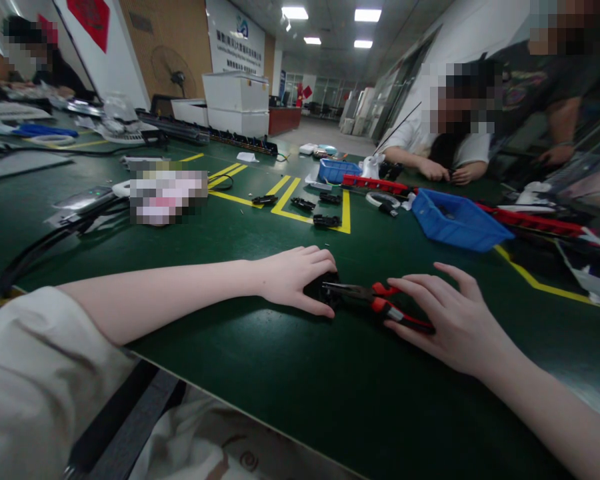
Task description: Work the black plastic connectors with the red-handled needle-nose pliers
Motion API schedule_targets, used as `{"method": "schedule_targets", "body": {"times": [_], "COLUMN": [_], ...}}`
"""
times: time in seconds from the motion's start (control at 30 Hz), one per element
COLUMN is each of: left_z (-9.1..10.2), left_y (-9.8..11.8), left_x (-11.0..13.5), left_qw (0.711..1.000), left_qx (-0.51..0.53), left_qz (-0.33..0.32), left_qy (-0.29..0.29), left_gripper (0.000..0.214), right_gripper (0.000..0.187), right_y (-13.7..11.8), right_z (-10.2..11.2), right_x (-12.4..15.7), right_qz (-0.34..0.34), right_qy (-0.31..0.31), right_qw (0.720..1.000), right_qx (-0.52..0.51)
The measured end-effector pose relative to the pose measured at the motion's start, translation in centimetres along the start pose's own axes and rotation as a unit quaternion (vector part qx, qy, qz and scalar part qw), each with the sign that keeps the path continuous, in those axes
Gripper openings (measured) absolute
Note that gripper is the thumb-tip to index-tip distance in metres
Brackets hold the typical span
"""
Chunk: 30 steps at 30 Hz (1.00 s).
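Note:
My left hand (300,279) is closed round a small black part (317,288), pressing it down on the green table (280,373); its exact kind is partly hidden under my fingers. From the right, my right hand (450,313) grips long-nose pliers (375,297) with red and black handles. Their metal tips reach the black part between my left thumb and fingers. Whether the jaws pinch something there I cannot tell. Farther back, several similar small black parts (326,221) lie around the yellow tape lines (310,217).
A blue bin (457,223) stands right of centre, with a smaller blue bin (337,171) behind it. Red strips (375,185) and a coiled cable (383,201) lie close by. Black cables (35,247) run along the left. Across the table a person (445,140) works with both hands.

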<state>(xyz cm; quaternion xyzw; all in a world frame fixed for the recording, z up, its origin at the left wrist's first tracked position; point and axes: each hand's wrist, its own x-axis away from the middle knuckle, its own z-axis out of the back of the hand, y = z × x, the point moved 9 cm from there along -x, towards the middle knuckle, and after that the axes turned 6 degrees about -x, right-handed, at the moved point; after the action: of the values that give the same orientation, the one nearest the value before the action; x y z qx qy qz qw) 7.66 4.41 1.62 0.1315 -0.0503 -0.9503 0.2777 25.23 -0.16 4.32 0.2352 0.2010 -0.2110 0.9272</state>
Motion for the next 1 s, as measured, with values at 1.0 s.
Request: {"method": "schedule_targets", "body": {"times": [1.0], "left_z": [0.0], "left_y": [-0.1], "left_x": [0.0], "left_qw": [1.000], "left_qx": [0.010], "left_qz": [-0.004], "left_qy": [0.008], "left_gripper": [0.067], "right_gripper": [0.049], "right_y": [0.6], "right_z": [-0.7], "right_x": [0.3], "right_qz": [-0.023], "right_qy": [-0.023], "right_qw": [0.999], "right_qx": [-0.019]}}
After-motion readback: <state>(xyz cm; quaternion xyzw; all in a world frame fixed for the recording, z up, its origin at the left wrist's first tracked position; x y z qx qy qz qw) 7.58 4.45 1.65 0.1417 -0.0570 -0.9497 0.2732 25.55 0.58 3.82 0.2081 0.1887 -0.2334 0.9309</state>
